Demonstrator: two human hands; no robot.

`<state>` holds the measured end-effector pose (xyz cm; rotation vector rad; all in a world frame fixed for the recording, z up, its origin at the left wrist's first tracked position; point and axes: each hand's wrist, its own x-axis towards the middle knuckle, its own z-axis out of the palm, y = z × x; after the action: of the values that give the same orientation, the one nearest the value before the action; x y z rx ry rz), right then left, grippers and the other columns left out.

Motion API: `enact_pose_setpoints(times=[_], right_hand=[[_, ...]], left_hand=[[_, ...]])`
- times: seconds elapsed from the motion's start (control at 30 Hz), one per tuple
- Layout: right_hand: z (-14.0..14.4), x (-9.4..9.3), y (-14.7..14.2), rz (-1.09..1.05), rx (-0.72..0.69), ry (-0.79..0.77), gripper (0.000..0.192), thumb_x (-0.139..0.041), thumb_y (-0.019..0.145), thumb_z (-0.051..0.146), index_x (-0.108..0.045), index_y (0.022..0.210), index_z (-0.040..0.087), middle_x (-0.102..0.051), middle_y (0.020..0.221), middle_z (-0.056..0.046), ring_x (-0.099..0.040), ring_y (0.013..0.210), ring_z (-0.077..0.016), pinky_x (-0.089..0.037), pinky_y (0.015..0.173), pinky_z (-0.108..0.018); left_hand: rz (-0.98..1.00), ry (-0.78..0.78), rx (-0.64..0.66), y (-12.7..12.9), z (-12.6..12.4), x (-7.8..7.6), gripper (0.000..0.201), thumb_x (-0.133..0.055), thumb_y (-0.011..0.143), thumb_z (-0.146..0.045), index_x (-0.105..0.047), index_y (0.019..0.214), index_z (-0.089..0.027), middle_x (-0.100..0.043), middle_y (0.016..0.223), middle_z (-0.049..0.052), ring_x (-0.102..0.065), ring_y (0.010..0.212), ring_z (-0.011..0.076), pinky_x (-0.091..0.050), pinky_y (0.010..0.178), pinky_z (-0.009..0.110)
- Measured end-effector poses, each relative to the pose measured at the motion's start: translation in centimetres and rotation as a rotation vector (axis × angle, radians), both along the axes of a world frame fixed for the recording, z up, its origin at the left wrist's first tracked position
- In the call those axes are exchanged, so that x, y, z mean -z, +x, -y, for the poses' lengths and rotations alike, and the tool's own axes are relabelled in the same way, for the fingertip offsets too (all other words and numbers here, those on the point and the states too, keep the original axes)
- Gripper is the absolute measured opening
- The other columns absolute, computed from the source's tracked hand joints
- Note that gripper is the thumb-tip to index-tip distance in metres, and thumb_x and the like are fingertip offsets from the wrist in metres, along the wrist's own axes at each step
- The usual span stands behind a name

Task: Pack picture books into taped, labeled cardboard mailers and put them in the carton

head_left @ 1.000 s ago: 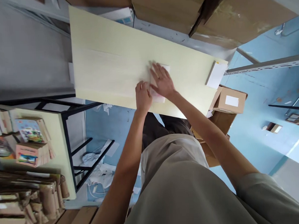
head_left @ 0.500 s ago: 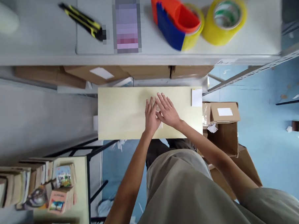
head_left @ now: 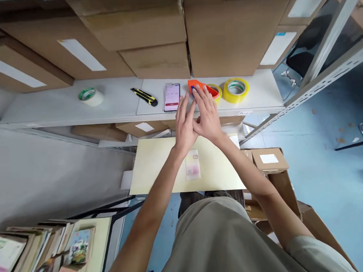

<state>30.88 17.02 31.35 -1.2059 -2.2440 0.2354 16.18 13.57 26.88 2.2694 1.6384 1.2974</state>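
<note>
My left hand (head_left: 185, 125) and my right hand (head_left: 207, 117) are raised side by side with fingers spread, and both hold nothing. They hover in front of a grey shelf (head_left: 117, 110), near an orange tape dispenser (head_left: 202, 88) and a phone (head_left: 171, 97). My right fingertips are nearest the dispenser. Below the hands, a small whitish packet (head_left: 192, 170) lies flat on a pale yellow table (head_left: 155, 169).
On the shelf lie a yellow and black utility knife (head_left: 144, 96), a yellow tape roll (head_left: 235, 90) and a white tape roll (head_left: 89, 96). Cardboard boxes (head_left: 140, 29) stack above. An open box (head_left: 269, 164) stands at right, books (head_left: 39, 254) at lower left.
Both hands lifted off the packet on the table and rose toward the shelf. The view tilted upward, bringing the shelf items and upper boxes into sight.
</note>
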Motion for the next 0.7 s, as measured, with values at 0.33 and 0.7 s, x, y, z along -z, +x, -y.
enact_pose_setpoints(times=[0.33, 0.7], right_hand=[[-4.6, -5.1, -16.7, -0.002, -0.255, -0.020, 0.074, -0.058, 0.119, 0.043, -0.040, 0.191, 0.040, -0.049, 0.193, -0.006, -0.031, 0.187, -0.0379, -0.032, 0.152, -0.066], [-12.0, 2.3, -28.8, 0.145, -0.038, -0.347, 0.047, -0.049, 0.119, 0.020, -0.066, 0.162, 0.011, -0.072, 0.161, -0.031, -0.064, 0.160, -0.0437, -0.056, 0.129, -0.075]], left_hand=[[0.039, -0.137, -0.321, -10.8, 0.6, -4.2, 0.091, -0.061, 0.115, -0.052, -0.021, 0.193, -0.027, -0.030, 0.202, 0.012, -0.006, 0.192, 0.0395, -0.012, 0.158, 0.064], [-0.001, -0.249, -0.189, -17.0, 4.0, 0.2, 0.078, -0.052, 0.114, -0.025, -0.033, 0.190, -0.025, -0.039, 0.198, 0.013, -0.027, 0.189, 0.0340, -0.028, 0.156, 0.062]])
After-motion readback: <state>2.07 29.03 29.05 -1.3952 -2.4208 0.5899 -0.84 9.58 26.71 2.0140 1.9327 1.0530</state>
